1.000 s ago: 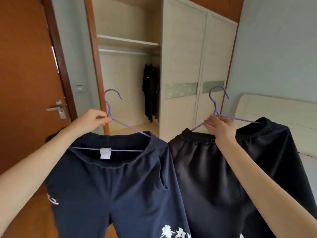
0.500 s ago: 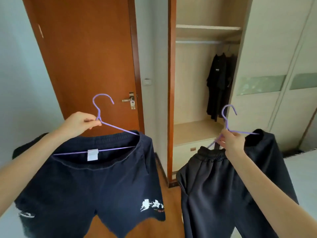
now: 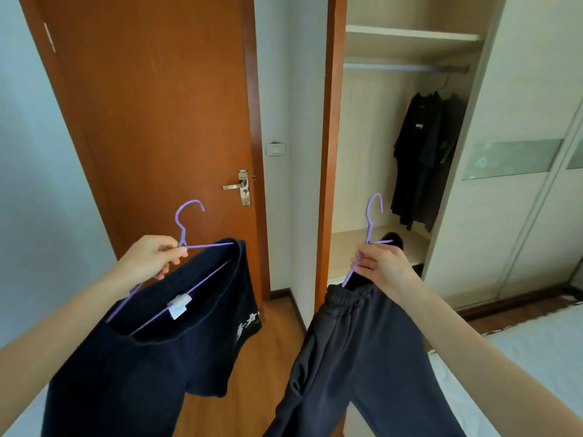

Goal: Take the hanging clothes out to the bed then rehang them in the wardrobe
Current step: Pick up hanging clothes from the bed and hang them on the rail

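Two bare arms reach forward from the bottom corners, each hand lifting a garment on a purple wire hanger. Left hand (image 3: 151, 260) has its fingers curled round the neck of the left hanger (image 3: 186, 222), which tilts down toward the viewer. Navy shorts (image 3: 142, 357) with a white label and white print hang from it. Right hand (image 3: 383, 268) grips the right hanger (image 3: 372, 216) below its hook, seen nearly edge-on. Grey pants (image 3: 356, 357) drape from it, waistband bunched under the fist.

The garments hang apart, with a strip of wood floor (image 3: 271, 357) showing between them. A pale bed (image 3: 536, 357) fills the lower right corner, just beside the pants.

Beyond the left hand stands a closed brown door (image 3: 151, 105) with a metal handle (image 3: 235, 186). Beyond the right hand the wardrobe (image 3: 366, 137) stands open, its brown frame (image 3: 328, 152) rising between the two hangers. Inside, a rail (image 3: 403, 67) runs under a shelf (image 3: 410, 37). Dark clothes (image 3: 426, 159) hang bunched at its right end, beside the sliding door (image 3: 520, 121), with open rail to their left.
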